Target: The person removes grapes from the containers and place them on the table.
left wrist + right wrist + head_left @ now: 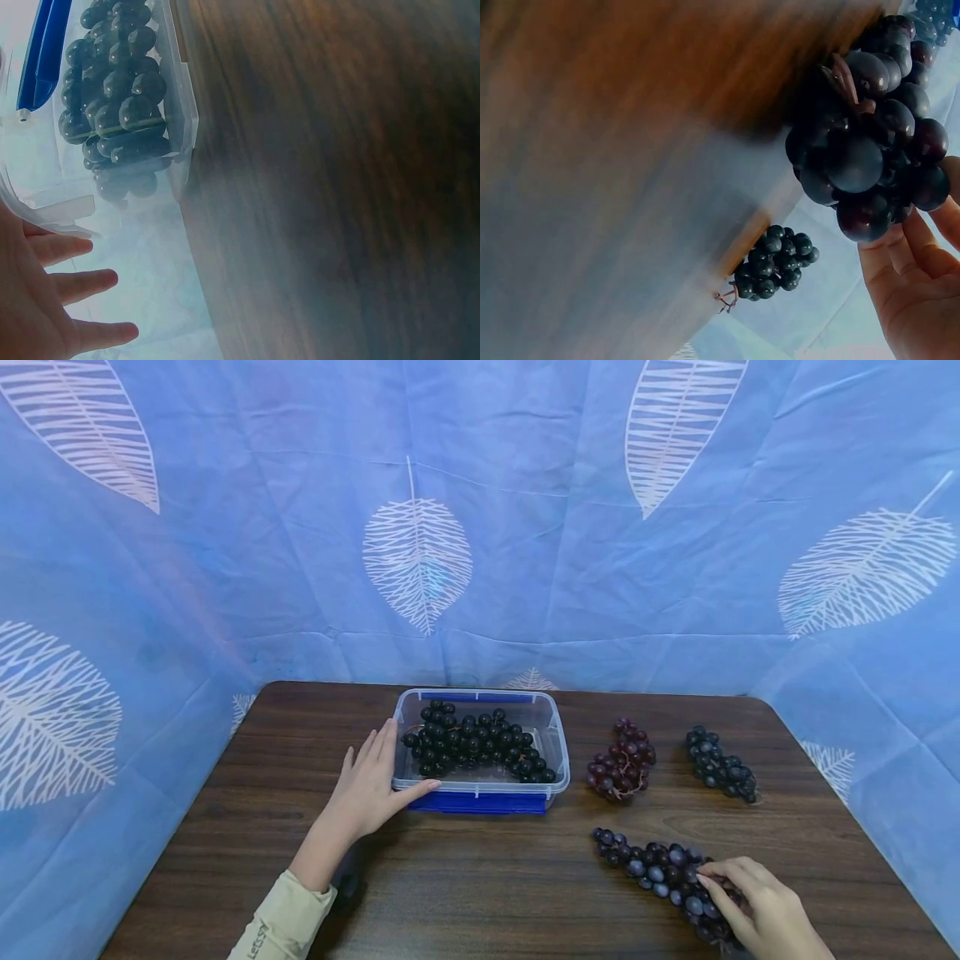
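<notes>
A clear plastic container [558,760] with blue clips holds a bunch of black grapes [480,739]. My left hand [365,789] rests against its left side, fingers straight and thumb along the front rim. Nearer the front right, a long bunch of dark purple grapes [660,868] lies slantwise on the table. The thumb and fingers of my right hand [765,902] pinch this bunch near its thicker end. From the right wrist view, its brown stem [845,82] shows, with the right-hand fingers [922,251] at the grapes' side.
A small bunch of red grapes [622,760] lies right of the container, and a small bunch of black grapes [720,764] farther right. All stand on a dark wooden table [480,877], with a blue leaf-patterned cloth [525,568] hanging behind it.
</notes>
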Motion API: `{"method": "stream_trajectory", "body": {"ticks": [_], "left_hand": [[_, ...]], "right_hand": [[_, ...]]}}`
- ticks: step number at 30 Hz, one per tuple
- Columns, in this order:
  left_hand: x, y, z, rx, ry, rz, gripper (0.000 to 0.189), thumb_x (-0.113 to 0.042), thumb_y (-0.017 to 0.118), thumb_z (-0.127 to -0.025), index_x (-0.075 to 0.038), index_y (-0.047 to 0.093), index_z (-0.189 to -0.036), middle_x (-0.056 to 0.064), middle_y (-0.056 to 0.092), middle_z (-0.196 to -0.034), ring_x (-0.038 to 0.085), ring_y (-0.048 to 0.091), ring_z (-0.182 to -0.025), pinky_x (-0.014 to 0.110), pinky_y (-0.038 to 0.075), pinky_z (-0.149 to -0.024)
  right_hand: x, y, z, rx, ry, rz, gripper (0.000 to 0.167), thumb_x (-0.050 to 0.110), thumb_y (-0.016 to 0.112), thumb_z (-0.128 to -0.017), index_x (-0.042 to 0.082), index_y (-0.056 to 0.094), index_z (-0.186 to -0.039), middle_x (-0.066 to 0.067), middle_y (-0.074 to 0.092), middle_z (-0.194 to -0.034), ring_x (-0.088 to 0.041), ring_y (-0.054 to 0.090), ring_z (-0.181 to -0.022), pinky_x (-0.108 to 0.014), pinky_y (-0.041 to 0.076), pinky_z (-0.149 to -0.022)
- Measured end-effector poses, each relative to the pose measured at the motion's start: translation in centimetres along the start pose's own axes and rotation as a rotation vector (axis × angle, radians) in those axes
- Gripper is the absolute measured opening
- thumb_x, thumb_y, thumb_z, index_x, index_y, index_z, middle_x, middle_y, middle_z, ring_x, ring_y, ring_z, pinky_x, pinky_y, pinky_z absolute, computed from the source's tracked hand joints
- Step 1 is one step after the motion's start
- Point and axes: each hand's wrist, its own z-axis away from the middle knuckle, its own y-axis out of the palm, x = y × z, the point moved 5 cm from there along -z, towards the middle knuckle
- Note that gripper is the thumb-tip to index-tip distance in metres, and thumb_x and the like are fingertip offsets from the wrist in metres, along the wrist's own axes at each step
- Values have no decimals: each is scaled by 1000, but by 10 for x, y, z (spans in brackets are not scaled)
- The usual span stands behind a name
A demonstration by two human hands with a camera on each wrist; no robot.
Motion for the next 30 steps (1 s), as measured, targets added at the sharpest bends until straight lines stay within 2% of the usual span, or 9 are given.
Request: {"method": "stream_trajectory", "body": {"ticks": [2, 4, 11, 17, 20, 21, 24, 27, 30], "left_hand": [[0, 0, 0, -2, 1, 1, 121, -80, 57, -93, -1, 6, -169, 23, 16, -175, 45, 19, -160, 74, 13, -123], [0, 0, 0, -2, 2, 3, 121, -80, 57, -93, -1, 6, -169, 23, 16, -175, 45, 19, -160, 75, 13, -123], [0, 0, 0, 4, 0, 4, 120, -80, 57, -93, -1, 6, -169, 22, 14, -175, 45, 18, -161, 75, 13, -123], [0, -1, 0, 1, -2, -4, 120, -80, 56, -93, -1, 7, -169, 22, 14, -175, 46, 18, -160, 75, 13, -123], [-1, -1, 0, -3, -2, -5, 120, -79, 57, -93, -1, 7, -169, 23, 16, -175, 46, 19, -160, 75, 13, -123], [-1, -1, 1, -4, -2, -5, 120, -79, 57, -93, -1, 7, -169, 23, 16, -175, 46, 19, -160, 75, 13, -123], [-1, -1, 1, -5, -2, -5, 120, -80, 57, -93, -1, 8, -169, 23, 16, -175, 46, 19, -160, 75, 13, -123], [-1, -1, 0, -3, -3, -5, 121, -80, 56, -93, -1, 7, -169, 23, 16, -175, 46, 19, -160, 75, 13, -123], [0, -1, 0, -1, -4, -6, 121, -81, 56, -93, -1, 7, -169, 23, 16, -175, 46, 19, -160, 75, 12, -123]], "right_hand": [[1, -1, 0, -33, -10, -3, 65, 59, 42, -106, 8, 76, -83, -2, 65, -77, 0, 56, -64, -12, 40, -54], [0, -2, 1, -45, -3, 4, 70, 63, 40, -105, 7, 77, -85, -3, 66, -78, -4, 57, -63, -13, 40, -53], [-2, -7, -1, -7, 15, 45, 62, 63, 52, -99, 9, 79, -87, 0, 68, -80, -15, 63, -68, -14, 45, -57], [-1, -11, -4, -8, 15, 68, 70, 68, 43, -98, 9, 79, -87, 0, 68, -80, -18, 64, -68, -14, 46, -59], [0, -12, -6, -1, 12, 69, 69, 68, 43, -97, 10, 79, -87, 0, 68, -80, -18, 64, -68, -14, 45, -58], [0, -13, -6, 2, 8, 69, 68, 67, 45, -97, 10, 79, -87, 0, 68, -80, -18, 64, -68, -14, 45, -58], [1, -15, -7, 27, 11, 80, 51, 60, 65, -95, 11, 80, -89, 2, 69, -82, -18, 65, -70, -14, 46, -59], [3, -16, -10, 62, 31, 102, 30, 38, 90, -81, 12, 80, -93, 2, 71, -86, -20, 66, -73, -20, 51, -59], [6, -16, -13, 99, 54, 112, 37, 18, 97, -66, 12, 80, -98, 2, 72, -90, -21, 67, -77, -28, 55, -58]]}}
